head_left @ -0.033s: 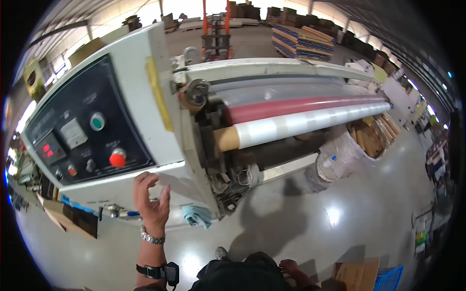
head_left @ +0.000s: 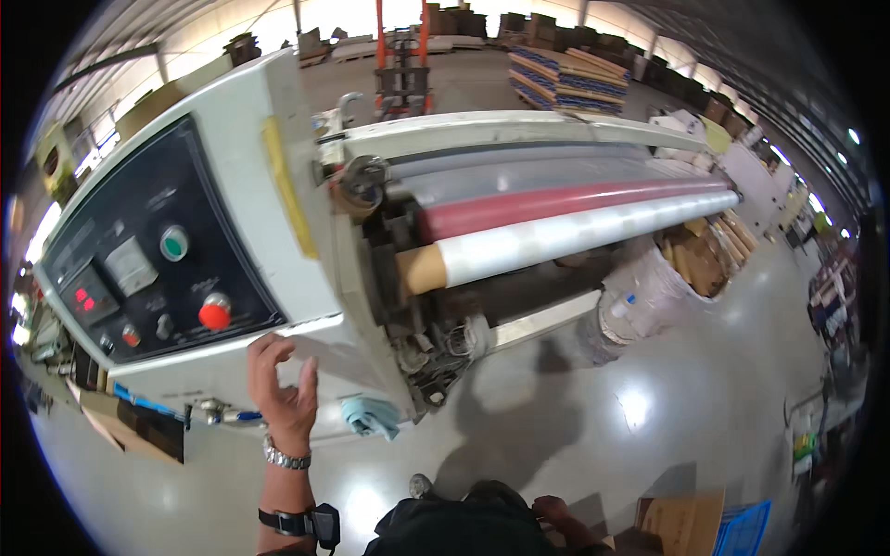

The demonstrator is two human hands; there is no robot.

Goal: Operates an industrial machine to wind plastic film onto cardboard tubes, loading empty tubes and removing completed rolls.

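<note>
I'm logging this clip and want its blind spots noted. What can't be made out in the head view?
- Right hand: mostly hidden behind the dark clothing at the lower edge.
- Left hand: whether its fingers touch the machine's white casing cannot be told.
- Control panel labels: too small.
- Roller far end: bent and shrunk towards the rim.

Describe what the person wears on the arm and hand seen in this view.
The left hand is bare, no glove or sleeve. A silver metal link watch circles the wrist; lower on the forearm sits a black strap with a small black boxy device. The right hand isn't visible.
</note>
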